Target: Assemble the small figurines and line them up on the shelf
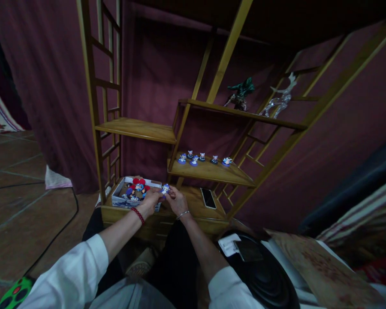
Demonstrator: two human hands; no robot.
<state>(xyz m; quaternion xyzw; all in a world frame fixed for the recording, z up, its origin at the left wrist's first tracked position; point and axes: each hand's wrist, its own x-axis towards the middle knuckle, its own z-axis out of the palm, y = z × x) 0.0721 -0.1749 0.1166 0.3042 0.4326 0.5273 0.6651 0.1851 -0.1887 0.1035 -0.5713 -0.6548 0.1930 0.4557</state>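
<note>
A small blue-and-white figurine (165,189) is pinched between my two hands, just right of the box. My left hand (153,196), below a red bead bracelet (137,216), closes on its left side. From the right, my right hand (177,201), with a silver bangle at the wrist, grips it too. The open cardboard box (122,201) beside my left hand holds several small figurines (138,187) in red, blue and black. On the shelf board (209,171) above stand several more small figurines (194,160), two of them blue and white at the front left.
A phone (208,198) lies on the lower shelf to the right. Higher up stand a dark green figure (243,92) and a clear deer ornament (280,101). Wooden posts (91,98) frame the rack. A round black object (263,274) sits at the lower right.
</note>
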